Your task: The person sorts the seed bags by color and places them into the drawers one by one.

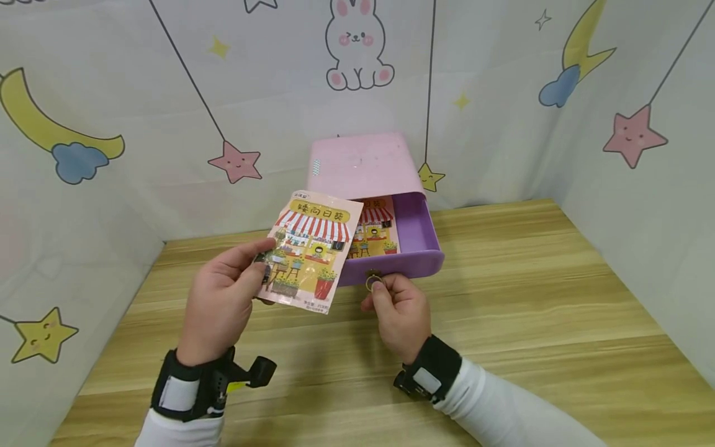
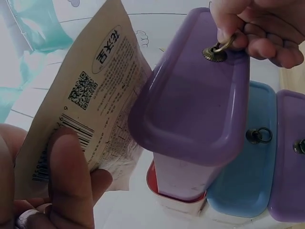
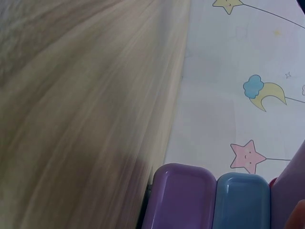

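Observation:
My left hand pinches a flat seed packet by its left edge, thumb on the front. The packet shows a striped shop awning and potted flowers; its back, with a QR code and barcode, faces the left wrist view. Behind it, the top purple drawer of a small chest with a pink top is pulled out. A similar packet lies inside, partly hidden by the held one. My right hand pinches the brass ring pull on the drawer front.
Below the pulled drawer come a red drawer, a blue drawer and another purple drawer. The chest stands at the back of the wood-grain table, near a cloth backdrop printed with stars, moons and a rabbit.

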Tool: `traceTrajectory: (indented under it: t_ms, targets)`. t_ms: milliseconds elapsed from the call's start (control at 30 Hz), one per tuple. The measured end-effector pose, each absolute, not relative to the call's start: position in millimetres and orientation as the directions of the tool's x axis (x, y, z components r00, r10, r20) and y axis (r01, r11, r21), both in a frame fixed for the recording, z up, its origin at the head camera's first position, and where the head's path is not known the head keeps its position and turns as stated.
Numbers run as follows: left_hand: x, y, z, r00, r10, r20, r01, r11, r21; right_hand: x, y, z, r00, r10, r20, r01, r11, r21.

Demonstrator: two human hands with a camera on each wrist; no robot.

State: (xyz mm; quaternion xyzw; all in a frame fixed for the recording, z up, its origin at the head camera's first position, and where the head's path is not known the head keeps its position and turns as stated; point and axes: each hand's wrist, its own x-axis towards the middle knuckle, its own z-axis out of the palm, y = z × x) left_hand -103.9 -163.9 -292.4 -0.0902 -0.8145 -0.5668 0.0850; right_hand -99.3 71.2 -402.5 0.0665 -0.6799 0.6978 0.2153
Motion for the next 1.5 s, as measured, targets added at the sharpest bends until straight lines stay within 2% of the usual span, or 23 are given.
traceTrajectory:
  t_ms: [633, 1200, 1500]
  targets:
    - [-112.0, -158.3, -287.3, -0.982, 0.149, 0.119, 0.165, 0.353, 0.921, -99.8, 70.4, -402.3, -0.900, 0.213, 0.381, -0.389, 0.003, -0.921]
    - [-112.4, -154.0, -278.0, -0.980, 0.198, 0.032, 0.079, 0.232, 0.970, -99.5, 70.6, -403.8, -0.892, 0.209, 0.400, -0.403, 0.026, -0.915]
    - [-118.3, -152.3, -276.9, -0.977, 0.212, 0.016, 0.074, 0.269, 0.960, -99.6, 70.9, -403.5, -0.892, 0.210, 0.401, -0.404, 0.031, -0.914]
